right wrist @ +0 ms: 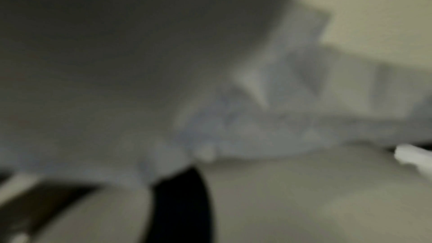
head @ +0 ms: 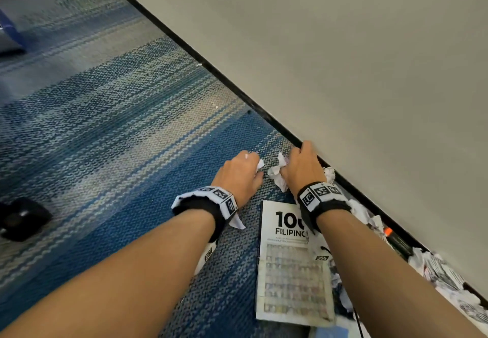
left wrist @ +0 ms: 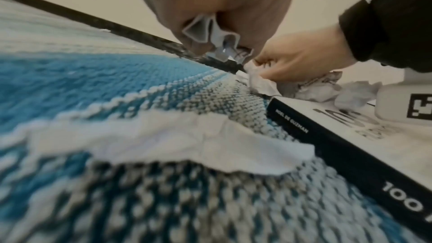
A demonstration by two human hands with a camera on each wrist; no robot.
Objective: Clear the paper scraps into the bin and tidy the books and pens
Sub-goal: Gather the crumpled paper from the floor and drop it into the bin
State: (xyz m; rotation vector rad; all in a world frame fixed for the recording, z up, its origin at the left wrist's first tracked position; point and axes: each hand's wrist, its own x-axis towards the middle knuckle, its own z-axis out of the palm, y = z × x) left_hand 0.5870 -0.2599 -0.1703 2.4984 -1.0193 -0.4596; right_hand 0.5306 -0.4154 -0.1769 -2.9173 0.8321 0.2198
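Head: left hand [head: 239, 176] closed round a small paper scrap [head: 260, 164]; right hand [head: 303, 168] clutching a crumpled wad [head: 277, 176] at the baseboard. Book [head: 293, 266] at 5 o'clock, long axis 12–6, title end at 12.
Left wrist: loose scrap [left wrist: 163, 136] beside the book spine [left wrist: 327, 147]; overfull fists could shed bits.
Right wrist: too blurred.

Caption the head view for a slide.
Both hands gather crumpled paper scraps off blue carpet: left hand and right hand each gripping scraps, book lying beside the wall.
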